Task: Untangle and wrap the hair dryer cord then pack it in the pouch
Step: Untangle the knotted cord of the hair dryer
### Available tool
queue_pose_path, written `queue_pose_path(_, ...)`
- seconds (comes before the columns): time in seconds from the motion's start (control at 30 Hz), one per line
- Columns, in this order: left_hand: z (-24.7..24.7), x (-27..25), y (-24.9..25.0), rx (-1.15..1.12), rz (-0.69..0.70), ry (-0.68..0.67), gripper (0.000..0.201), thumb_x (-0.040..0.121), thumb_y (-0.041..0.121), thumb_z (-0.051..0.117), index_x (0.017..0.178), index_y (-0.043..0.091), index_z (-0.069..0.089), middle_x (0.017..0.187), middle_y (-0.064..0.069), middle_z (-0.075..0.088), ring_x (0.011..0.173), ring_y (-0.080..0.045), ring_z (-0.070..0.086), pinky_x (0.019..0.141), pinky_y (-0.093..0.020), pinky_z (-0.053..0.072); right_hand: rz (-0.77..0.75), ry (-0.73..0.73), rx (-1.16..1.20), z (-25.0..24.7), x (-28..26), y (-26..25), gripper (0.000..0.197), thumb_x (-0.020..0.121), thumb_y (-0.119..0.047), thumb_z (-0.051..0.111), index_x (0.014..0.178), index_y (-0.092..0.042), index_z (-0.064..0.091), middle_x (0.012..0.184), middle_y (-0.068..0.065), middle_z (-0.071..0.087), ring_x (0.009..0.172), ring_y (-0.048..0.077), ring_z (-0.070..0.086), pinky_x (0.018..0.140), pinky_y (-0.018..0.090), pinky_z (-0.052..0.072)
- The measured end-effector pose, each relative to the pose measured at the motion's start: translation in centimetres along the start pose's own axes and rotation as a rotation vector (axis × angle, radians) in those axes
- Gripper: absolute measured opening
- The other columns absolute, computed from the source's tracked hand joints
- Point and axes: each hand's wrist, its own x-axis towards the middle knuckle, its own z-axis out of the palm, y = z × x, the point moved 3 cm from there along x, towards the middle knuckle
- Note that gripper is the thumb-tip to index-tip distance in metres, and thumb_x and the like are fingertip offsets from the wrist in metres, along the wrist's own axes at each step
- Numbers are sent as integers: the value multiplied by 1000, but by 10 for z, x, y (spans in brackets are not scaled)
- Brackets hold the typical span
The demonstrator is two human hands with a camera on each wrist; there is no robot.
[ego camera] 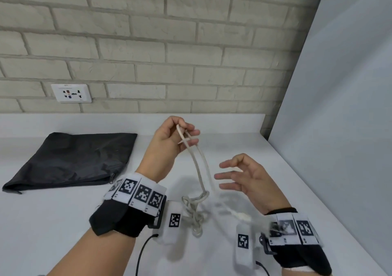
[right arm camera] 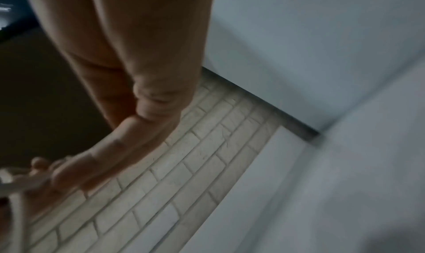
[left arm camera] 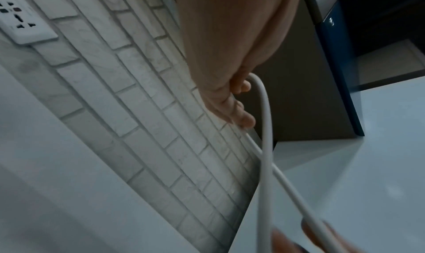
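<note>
My left hand (ego camera: 186, 136) is raised above the white counter (ego camera: 63, 222) and pinches a loop of the white cord (left arm camera: 264, 111) between thumb and fingers. Two strands hang from it down to a tangled knot (ego camera: 196, 214) lying on the counter between my wrists. My right hand (ego camera: 229, 176) hovers to the right of the strands with its fingers spread and straight, blurred by motion. A blurred strand and what looks like the plug (ego camera: 241, 216) trail below it. The black zip pouch (ego camera: 70, 161) lies flat at the left. No hair dryer body is in view.
A brick wall with a white socket plate (ego camera: 71, 93) stands behind the counter. A plain grey panel (ego camera: 339, 106) closes the right side. Black cables run from the wrist bands off the bottom edge.
</note>
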Motion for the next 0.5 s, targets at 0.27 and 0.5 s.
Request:
queue_pose_path(0.27, 15, 1, 9, 76, -24, 2, 26, 96, -1, 35, 79, 11, 51, 83, -6, 57, 88, -18, 65, 74, -23, 58, -166, -117, -631, 18, 0, -10, 35, 86, -2, 52, 96, -35, 58, 97, -13, 60, 77, 3, 53, 67, 18, 43)
queue_pose_path(0.5, 0, 2, 14, -145, -42, 33, 34, 91, -11, 29, 73, 8, 50, 68, 1, 66, 94, -18, 68, 87, -30, 56, -30, -313, -742, 36, 11, 34, 21, 86, -10, 58, 85, -30, 63, 86, -16, 60, 77, 2, 54, 70, 11, 39)
